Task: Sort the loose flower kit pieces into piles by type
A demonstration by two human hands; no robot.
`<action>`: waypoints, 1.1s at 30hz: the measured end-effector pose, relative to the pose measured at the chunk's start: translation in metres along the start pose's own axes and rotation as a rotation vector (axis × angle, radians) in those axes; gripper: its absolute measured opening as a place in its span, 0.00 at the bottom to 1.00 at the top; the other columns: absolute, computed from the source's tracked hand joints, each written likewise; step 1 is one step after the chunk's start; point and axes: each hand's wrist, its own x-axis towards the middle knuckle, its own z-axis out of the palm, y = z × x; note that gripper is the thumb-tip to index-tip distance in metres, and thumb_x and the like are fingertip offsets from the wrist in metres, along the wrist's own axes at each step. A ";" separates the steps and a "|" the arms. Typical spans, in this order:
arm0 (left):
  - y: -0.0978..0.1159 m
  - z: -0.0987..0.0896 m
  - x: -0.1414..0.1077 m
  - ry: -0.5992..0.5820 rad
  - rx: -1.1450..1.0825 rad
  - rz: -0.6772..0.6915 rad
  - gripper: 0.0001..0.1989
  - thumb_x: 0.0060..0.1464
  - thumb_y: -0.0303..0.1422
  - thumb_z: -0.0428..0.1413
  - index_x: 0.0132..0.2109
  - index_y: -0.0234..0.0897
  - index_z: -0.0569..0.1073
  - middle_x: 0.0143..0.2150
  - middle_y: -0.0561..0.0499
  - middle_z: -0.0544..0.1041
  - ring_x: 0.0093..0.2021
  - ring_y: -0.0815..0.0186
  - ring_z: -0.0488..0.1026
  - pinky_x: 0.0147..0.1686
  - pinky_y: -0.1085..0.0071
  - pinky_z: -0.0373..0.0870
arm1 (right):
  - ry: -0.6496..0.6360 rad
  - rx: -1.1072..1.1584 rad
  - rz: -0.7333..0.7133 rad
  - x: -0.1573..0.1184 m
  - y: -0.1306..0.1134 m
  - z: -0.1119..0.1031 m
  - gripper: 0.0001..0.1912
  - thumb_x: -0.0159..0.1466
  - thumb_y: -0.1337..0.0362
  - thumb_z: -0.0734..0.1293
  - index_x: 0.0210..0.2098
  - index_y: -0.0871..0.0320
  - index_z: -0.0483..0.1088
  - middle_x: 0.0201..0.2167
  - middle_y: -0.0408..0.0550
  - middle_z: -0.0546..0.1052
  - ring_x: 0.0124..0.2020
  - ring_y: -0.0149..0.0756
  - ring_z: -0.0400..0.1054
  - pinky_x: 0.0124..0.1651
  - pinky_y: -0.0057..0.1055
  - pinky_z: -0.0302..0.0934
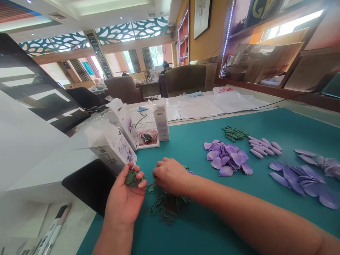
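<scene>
My left hand (127, 193) is raised palm up at the left of the teal mat. Its fingers curl round several small green plastic leaf pieces (131, 177). Close by on the right, my right hand (170, 176) reaches down over a pile of small green plastic parts (172, 203), some ring-shaped and some like little leaves. Its fingers are bent together at the pile's left side, and whatever lies between the fingertips is hidden. My right wrist and forearm cover part of the pile, with a bit of purple showing behind them.
Purple petals (228, 157), darker petals (305, 180), lilac bud-shaped pieces (265, 147) and green stems (234, 133) lie in groups on the mat (191, 141). White boxes (120, 141) and a black tablet-like slab (89, 184) stand left. Pens (54, 226) lie lower left.
</scene>
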 end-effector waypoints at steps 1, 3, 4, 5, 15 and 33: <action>0.000 0.000 0.000 -0.003 -0.002 -0.001 0.10 0.59 0.25 0.46 0.31 0.33 0.69 0.25 0.54 0.66 0.19 0.74 0.64 0.13 0.80 0.58 | -0.009 -0.021 0.014 0.000 -0.002 0.003 0.09 0.62 0.61 0.65 0.33 0.59 0.74 0.33 0.51 0.74 0.37 0.41 0.66 0.34 0.32 0.56; 0.000 -0.001 0.000 -0.005 -0.001 -0.006 0.10 0.59 0.25 0.46 0.31 0.33 0.69 0.25 0.54 0.66 0.19 0.74 0.63 0.13 0.80 0.58 | -0.018 -0.041 0.034 0.000 -0.005 0.008 0.11 0.60 0.58 0.66 0.32 0.59 0.74 0.33 0.52 0.74 0.38 0.43 0.66 0.34 0.34 0.57; 0.000 -0.001 0.000 -0.006 0.000 -0.009 0.10 0.59 0.25 0.46 0.31 0.33 0.69 0.25 0.54 0.66 0.19 0.74 0.63 0.13 0.80 0.58 | -0.022 -0.046 0.039 0.000 -0.006 0.009 0.11 0.60 0.57 0.67 0.32 0.59 0.74 0.32 0.52 0.74 0.39 0.44 0.66 0.35 0.34 0.58; -0.001 -0.002 0.000 -0.010 0.002 -0.012 0.10 0.59 0.25 0.46 0.31 0.33 0.69 0.25 0.54 0.67 0.19 0.74 0.64 0.13 0.80 0.59 | -0.029 -0.051 0.042 0.001 -0.007 0.009 0.11 0.59 0.57 0.67 0.32 0.59 0.74 0.33 0.53 0.74 0.39 0.44 0.66 0.35 0.35 0.59; -0.003 -0.003 -0.001 -0.018 0.017 -0.018 0.11 0.59 0.27 0.46 0.31 0.33 0.70 0.26 0.53 0.68 0.20 0.73 0.66 0.14 0.78 0.62 | -0.067 -0.016 0.049 -0.001 -0.010 0.009 0.07 0.59 0.66 0.63 0.32 0.60 0.73 0.35 0.53 0.75 0.40 0.45 0.66 0.35 0.35 0.58; -0.020 -0.006 0.006 0.000 0.127 -0.056 0.21 0.63 0.41 0.40 0.34 0.32 0.72 0.28 0.48 0.75 0.25 0.67 0.74 0.21 0.72 0.73 | 0.401 0.249 0.089 -0.006 0.003 -0.020 0.03 0.60 0.66 0.64 0.30 0.58 0.68 0.28 0.44 0.74 0.31 0.32 0.63 0.33 0.30 0.49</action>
